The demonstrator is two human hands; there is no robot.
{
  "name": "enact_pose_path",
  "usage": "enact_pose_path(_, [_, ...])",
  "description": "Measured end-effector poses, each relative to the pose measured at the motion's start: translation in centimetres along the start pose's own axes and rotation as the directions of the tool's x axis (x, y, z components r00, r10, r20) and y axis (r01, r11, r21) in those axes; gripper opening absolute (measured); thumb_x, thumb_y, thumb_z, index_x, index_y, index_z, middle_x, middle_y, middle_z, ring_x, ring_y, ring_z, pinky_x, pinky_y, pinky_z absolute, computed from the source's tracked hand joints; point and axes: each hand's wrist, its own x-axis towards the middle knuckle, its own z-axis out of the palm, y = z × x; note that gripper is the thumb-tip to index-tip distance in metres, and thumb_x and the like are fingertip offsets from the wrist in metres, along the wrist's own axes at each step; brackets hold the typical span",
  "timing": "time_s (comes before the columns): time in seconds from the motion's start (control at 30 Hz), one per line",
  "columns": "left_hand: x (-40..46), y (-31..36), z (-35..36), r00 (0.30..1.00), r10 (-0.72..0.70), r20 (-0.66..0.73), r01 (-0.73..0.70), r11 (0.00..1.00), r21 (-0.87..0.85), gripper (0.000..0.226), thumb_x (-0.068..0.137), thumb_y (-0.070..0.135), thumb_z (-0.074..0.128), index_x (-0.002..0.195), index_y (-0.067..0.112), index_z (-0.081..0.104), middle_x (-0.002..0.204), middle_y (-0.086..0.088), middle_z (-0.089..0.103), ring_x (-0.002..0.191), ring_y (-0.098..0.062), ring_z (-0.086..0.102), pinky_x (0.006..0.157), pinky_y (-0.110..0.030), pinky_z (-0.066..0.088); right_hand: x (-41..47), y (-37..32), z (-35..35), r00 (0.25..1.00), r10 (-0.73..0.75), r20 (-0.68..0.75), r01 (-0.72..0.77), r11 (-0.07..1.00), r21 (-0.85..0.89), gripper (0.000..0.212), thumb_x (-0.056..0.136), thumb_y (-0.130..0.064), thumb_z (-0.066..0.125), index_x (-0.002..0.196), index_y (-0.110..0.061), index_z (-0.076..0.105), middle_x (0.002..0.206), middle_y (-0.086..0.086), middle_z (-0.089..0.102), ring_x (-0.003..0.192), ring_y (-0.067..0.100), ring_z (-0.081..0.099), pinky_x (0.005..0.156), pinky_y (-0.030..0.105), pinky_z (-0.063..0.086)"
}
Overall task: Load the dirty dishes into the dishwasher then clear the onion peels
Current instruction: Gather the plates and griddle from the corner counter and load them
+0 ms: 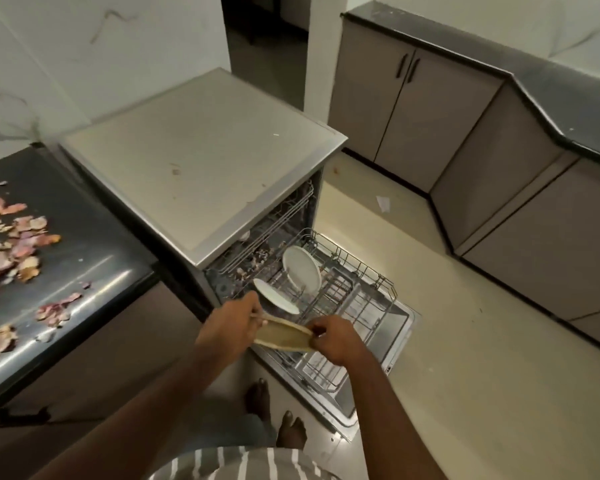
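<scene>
Tan plate [283, 336], dirty-looking, held edge-on and roughly level over the front-left part of the pulled-out lower rack [355, 299], not touching it as far as I can tell. Left hand [231, 323] grips the plate's left rim, fingers curled around the edge; right hand [331, 337] pinches the right rim, thumb on top. Both forearms reach forward and down from the bottom of the view, hands close together with the plate spanning between them. Rack already holds 2 white plates: one [302, 268] standing upright near the back, one [274, 296] leaning tilted just in front of it, right by the left hand. So 3 plates in total, 2 loaded, 1 in hand. Dishwasher [201, 157] door is folded down flat with the rack sitting over it; upper rack partly visible inside, contents too dark to tell. No readable brand or label anywhere; a small dark mark on the door's edge is too blurred to read. Onion peels [11, 244] lie scattered across the dark worktop [94, 244] left of the dishwasher, many pieces, pink and orange, too many to count. Person's 2 bare feet [274, 417] stand on the floor beside the door. Grey cabinets [409, 109] under a second dark worktop run along the right wall; a scrap of paper [383, 203] lies on the floor.
</scene>
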Motion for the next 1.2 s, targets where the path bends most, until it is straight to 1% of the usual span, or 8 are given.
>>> enact_pose_path(0.1, [1.4,1.8,1.4,0.989,0.054,0.137,-0.064,0.995,0.075,0.021,0.099,0.041,0.066,0.100,0.028,0.049,0.098,0.003,0.068,0.090,-0.023,0.065,0.081,-0.040,0.054,0.3,0.8,0.5,0.996,0.010,0.089,-0.005,0.999,-0.050,0.040,0.084,-0.019,0.073,0.124,-0.021,0.075,0.111,0.003,0.075,0.093,0.017,0.062,0.077,0.027,0.046])
enact_pose_path(0.2, [2.4,2.5,2.8,0.960,0.089,0.265,-0.127,0.983,0.133,0.021,0.099,0.039,0.065,0.103,0.028,0.049,0.108,0.002,0.068,0.102,-0.024,0.066,0.088,-0.042,0.053,1.0,0.7,0.9,0.989,0.021,0.145,-0.016,0.999,-0.038,0.044,0.082,-0.025,0.077,0.126,-0.022,0.075,0.115,0.002,0.075,0.103,0.018,0.067,0.086,0.029,0.051])
enact_pose_path(0.43, [4.8,1.8,4.7,0.926,0.147,0.348,-0.191,0.977,0.094,0.012,0.098,0.020,0.061,0.105,0.027,0.054,0.109,0.000,0.067,0.103,-0.024,0.065,0.089,-0.041,0.055,3.1,-1.4,1.9,0.995,0.005,0.100,-0.002,0.999,-0.034,0.026,0.086,-0.017,0.072,0.111,-0.015,0.079,0.106,0.005,0.077,0.099,0.021,0.070,0.091,0.035,0.056])
enact_pose_path(0.57, [6.3,1.6,5.3,0.916,0.233,0.328,-0.226,0.972,-0.060,0.012,0.100,0.018,0.058,0.109,0.026,0.055,0.106,0.000,0.067,0.099,-0.022,0.065,0.089,-0.040,0.056,3.2,-1.3,2.1,0.997,0.024,-0.067,-0.030,0.995,-0.091,0.019,0.085,-0.017,0.067,0.100,-0.017,0.079,0.096,0.005,0.077,0.090,0.024,0.071,0.082,0.040,0.059])
enact_pose_path(0.7, [7.3,2.1,5.8,0.911,0.262,0.318,-0.217,0.961,-0.170,0.058,0.098,0.013,0.062,0.150,0.020,0.038,0.143,-0.008,0.054,0.124,-0.027,0.059,0.105,-0.040,0.049,2.6,0.2,0.2,0.975,0.106,-0.194,-0.124,0.989,-0.083,0.022,0.084,-0.016,0.066,0.101,-0.020,0.079,0.093,0.002,0.076,0.086,0.023,0.070,0.078,0.035,0.058])
enact_pose_path(0.77, [7.8,2.2,6.1,0.921,0.239,0.308,-0.190,0.965,-0.179,0.069,0.097,0.015,0.066,0.156,0.020,0.029,0.152,-0.008,0.046,0.129,-0.027,0.058,0.110,-0.044,0.048,2.7,1.1,-1.1,0.956,0.150,-0.250,-0.173,0.982,-0.073,0.017,0.085,-0.020,0.066,0.096,-0.023,0.079,0.089,0.000,0.074,0.082,0.022,0.068,0.075,0.033,0.056])
enact_pose_path(1.03, [8.4,2.6,8.1,0.943,0.150,0.296,-0.110,0.983,-0.147,0.052,0.097,0.022,0.070,0.143,0.018,0.046,0.141,-0.004,0.054,0.122,-0.021,0.059,0.106,-0.047,0.052,4.9,4.3,-7.4,0.910,0.150,-0.387,-0.179,0.983,-0.038,0.015,0.089,-0.014,0.066,0.096,-0.019,0.079,0.079,-0.002,0.068,0.064,0.012,0.059,0.057,0.021,0.040])
enact_pose_path(1.2, [7.1,4.9,10.2,0.981,0.049,0.189,-0.024,0.991,-0.133,0.037,0.098,0.024,0.068,0.132,0.012,0.058,0.130,-0.008,0.062,0.117,-0.024,0.062,0.101,-0.041,0.053,5.5,7.5,-10.6,0.900,0.084,-0.428,-0.112,0.993,-0.040,0.022,0.086,-0.013,0.066,0.102,-0.019,0.080,0.085,0.000,0.071,0.072,0.018,0.062,0.066,0.024,0.042])
